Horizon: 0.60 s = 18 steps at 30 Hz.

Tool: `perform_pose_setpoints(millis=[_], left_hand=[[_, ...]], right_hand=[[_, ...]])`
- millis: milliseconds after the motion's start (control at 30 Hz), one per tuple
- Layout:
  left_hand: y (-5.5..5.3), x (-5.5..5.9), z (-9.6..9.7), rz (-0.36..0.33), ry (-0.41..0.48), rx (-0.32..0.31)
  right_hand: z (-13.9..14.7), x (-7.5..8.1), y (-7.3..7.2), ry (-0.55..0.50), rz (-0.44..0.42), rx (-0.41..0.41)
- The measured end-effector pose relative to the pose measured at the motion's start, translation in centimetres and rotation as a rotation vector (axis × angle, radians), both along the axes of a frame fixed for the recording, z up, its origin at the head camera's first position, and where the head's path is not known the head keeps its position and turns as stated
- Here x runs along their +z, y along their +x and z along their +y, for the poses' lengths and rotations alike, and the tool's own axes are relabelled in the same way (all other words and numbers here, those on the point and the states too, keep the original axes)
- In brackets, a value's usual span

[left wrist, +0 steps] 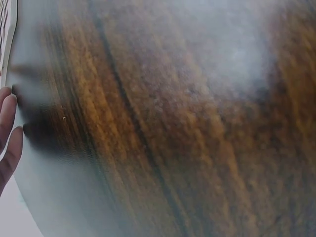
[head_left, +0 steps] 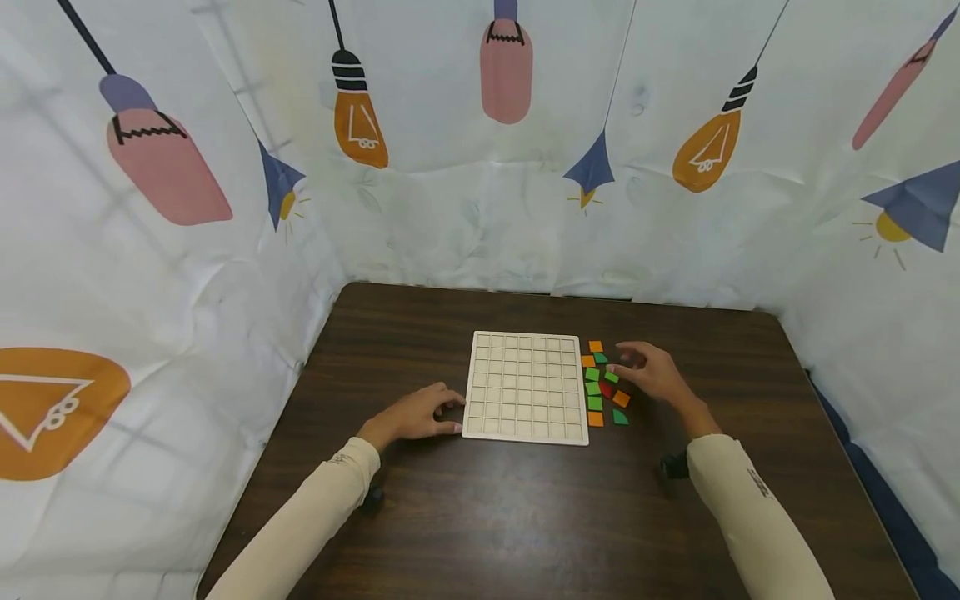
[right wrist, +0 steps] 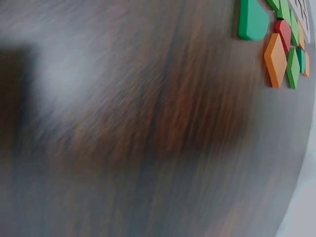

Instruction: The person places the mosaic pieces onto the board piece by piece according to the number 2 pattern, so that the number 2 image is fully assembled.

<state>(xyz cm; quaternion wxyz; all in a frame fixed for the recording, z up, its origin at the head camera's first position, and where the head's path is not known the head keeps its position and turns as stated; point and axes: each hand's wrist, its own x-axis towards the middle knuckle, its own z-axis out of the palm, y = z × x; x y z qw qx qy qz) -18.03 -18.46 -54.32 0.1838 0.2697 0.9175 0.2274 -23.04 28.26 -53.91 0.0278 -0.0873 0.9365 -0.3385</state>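
A pale wooden board [head_left: 525,387] with a grid of square recesses lies flat on the table. At its left edge rests my left hand [head_left: 417,412], fingers relaxed and thumb near the lower corner; the left wrist view catches only its fingertips [left wrist: 11,148]. Along the board's right side lie loose tiles: orange squares [head_left: 596,419], light green squares [head_left: 593,388], a red piece [head_left: 606,389] and a darker green rounded piece [head_left: 620,417]. Over them hovers my right hand [head_left: 654,372], fingers loosely bent, thumb tip close to a light green tile [head_left: 612,377]. The right wrist view does not show this hand.
The dark wood-grain table [head_left: 480,517] extends around the board. White curtains printed with lamps [head_left: 480,225] hang close behind and on both sides. A dark blue surface [head_left: 885,492] shows beyond the table's right edge.
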Motion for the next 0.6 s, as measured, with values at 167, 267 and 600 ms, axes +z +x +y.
perform_pose_setpoints(millis=[167, 267, 600], left_hand=[[0.1, -0.1, 0.0, 0.007, -0.005, 0.006], [0.1, -0.2, 0.1, 0.008, 0.002, 0.004], [0.1, -0.4, 0.3, 0.023, 0.012, 0.014]], right_hand=[[-0.7, -0.6, -0.9, -0.004, -0.01, 0.03], [-0.8, -0.9, -1.1, 0.002, -0.022, 0.028], [-0.9, -1.7, -2.0, 0.025, -0.05, 0.01]])
